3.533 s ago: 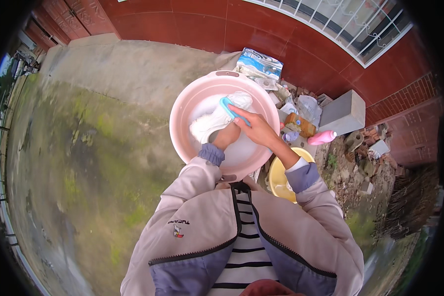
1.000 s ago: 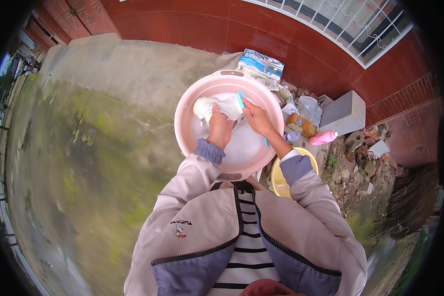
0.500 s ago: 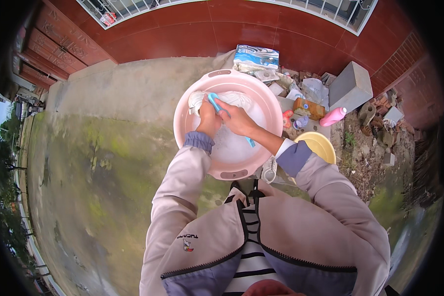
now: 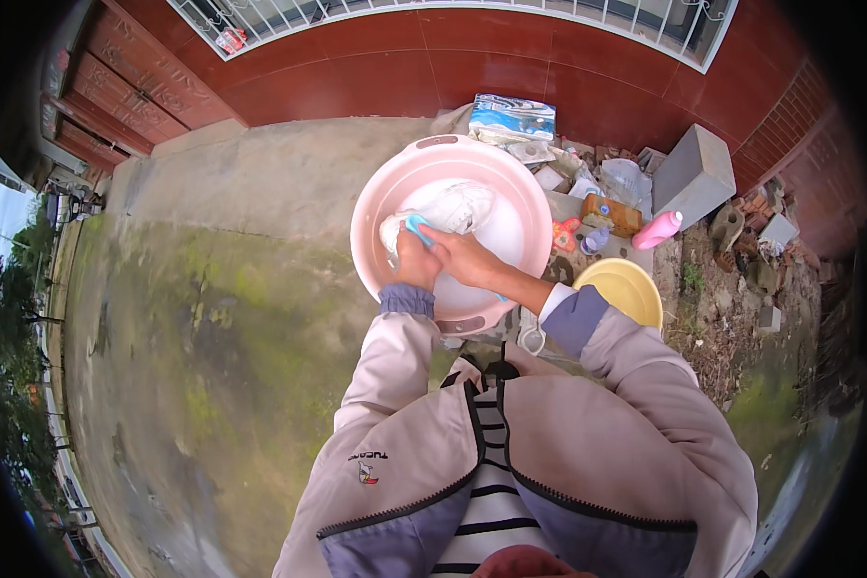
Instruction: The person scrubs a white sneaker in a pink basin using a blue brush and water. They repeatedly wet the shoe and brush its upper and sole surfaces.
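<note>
Both hands are together over a large pink basin (image 4: 366, 217) holding whitish, soapy water. A wet white cloth (image 4: 462, 204) lies bunched in it, partly raised toward the left side. My left hand (image 4: 416, 262) is closed on the cloth's near end, its fingers partly hidden. My right hand (image 4: 462, 258) is wrapped round a light-blue brush (image 4: 416, 225), pressed close against the cloth and my left hand. One blue end shows above the fingers and a small blue tip below the wrist; the bristles are hidden.
Right of the basin stand a yellow basin (image 4: 636, 279), a pink bottle (image 4: 659, 229) and a brown box (image 4: 612, 214). A white scoop-like cup (image 4: 531, 337) sits near my right forearm. Behind are a blue-and-white box (image 4: 512, 118), a grey block (image 4: 696, 173) and rubble along the red wall (image 4: 491, 67).
My hands have drawn slightly nearer to me, and the view has shifted a little. The blue brush shows less above the fingers. The cloth's far part looks more bunched up.
</note>
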